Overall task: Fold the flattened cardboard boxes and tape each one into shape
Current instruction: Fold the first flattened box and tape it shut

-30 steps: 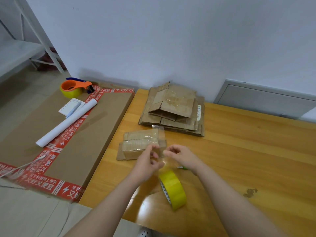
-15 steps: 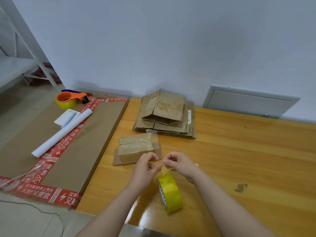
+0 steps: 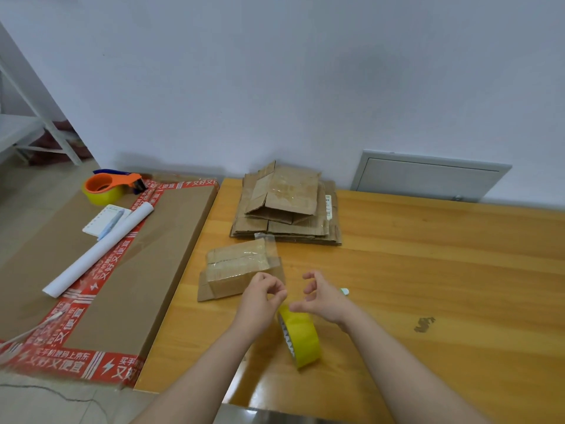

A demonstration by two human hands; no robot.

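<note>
A small, partly folded cardboard box (image 3: pixel 238 270) lies on the wooden table (image 3: pixel 428 270), covered with clear tape. A loose strip of clear tape (image 3: pixel 273 255) runs from its right end down toward my left hand (image 3: pixel 263 296), whose thumb and forefinger pinch at the strip's near end. My right hand (image 3: pixel 321 296) hovers just to the right, apart from the left, fingers loosely curled and holding nothing. A yellow tape roll (image 3: pixel 301 338) stands on edge below both hands. A stack of flattened cardboard boxes (image 3: pixel 287 206) lies at the back by the wall.
A large flat carton with red printed tape (image 3: pixel 122 270) lies left of the table, carrying an orange tape dispenser (image 3: pixel 107 185), a white paper roll (image 3: pixel 97 249) and a notepad with a pen (image 3: pixel 104 220). A small green-white object (image 3: pixel 345 291) peeks out behind my right hand.
My hands were pinched together at the tape end; now the right hand has let go and moved slightly right with its fingers loosened. The left hand keeps its pinch.
</note>
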